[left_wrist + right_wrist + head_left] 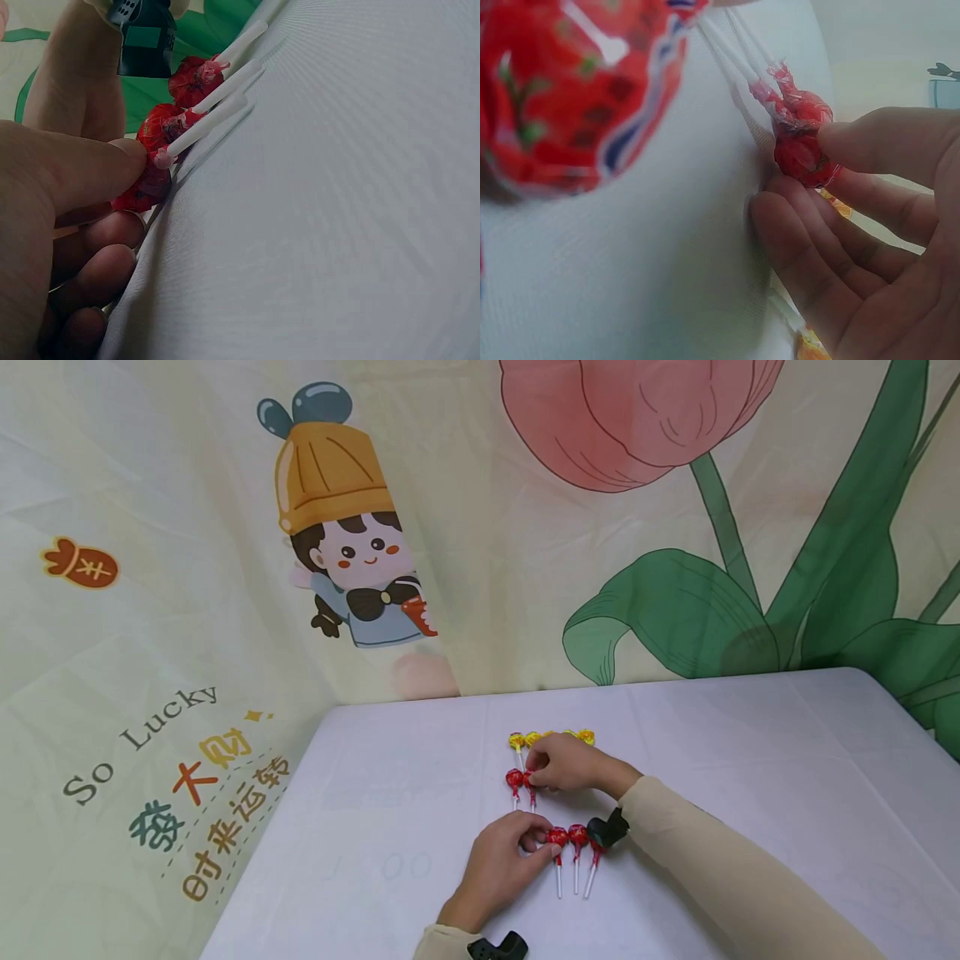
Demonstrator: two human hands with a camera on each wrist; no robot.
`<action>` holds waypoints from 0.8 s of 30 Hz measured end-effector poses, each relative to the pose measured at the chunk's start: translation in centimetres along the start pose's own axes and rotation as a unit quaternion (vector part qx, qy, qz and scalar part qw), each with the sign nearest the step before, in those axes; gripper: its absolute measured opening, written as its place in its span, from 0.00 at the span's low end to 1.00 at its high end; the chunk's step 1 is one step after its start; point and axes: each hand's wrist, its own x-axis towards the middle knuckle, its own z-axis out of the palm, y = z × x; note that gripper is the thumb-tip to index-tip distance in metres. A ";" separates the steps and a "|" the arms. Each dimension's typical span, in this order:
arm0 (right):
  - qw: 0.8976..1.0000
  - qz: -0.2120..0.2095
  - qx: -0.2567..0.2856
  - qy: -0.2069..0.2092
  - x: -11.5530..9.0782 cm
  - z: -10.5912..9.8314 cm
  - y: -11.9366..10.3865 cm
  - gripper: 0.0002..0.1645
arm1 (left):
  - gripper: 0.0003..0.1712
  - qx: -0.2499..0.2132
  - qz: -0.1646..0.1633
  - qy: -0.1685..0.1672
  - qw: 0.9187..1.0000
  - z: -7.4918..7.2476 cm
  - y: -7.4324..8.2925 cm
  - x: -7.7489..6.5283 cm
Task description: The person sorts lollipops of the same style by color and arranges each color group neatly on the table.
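In the head view my left hand [495, 864] pinches the head of the leftmost red lollipop [557, 836] in the front row. Beside it lie two more red lollipops [577, 836], their white sticks pointing toward me. Farther back my right hand [576, 766] holds a red lollipop [532, 779] by its wrapped head, right of another red lollipop [513, 778]. The right wrist view shows thumb and fingers around that red head [804, 142]. In the left wrist view the left thumb presses on the wrapped candy [146, 187].
Behind the right hand runs a row of yellow lollipops [517, 741], partly hidden by that hand. All lie on a white-covered table [375, 793]. A printed cloth [480, 527] hangs behind the table. The right forearm crosses above the table's right side.
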 end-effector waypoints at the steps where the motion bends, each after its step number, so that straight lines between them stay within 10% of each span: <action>1: 1.000 0.001 0.001 0.001 0.0 0.0 0.0 0.02 | 0.08 0.000 0.000 0.000 1.000 0.0 0.0 0.0; 24: 1.000 -0.005 -0.006 -0.001 -0.3 0.0 0.0 0.03 | 0.08 0.007 -0.017 -0.006 1.000 0.1 0.2 0.1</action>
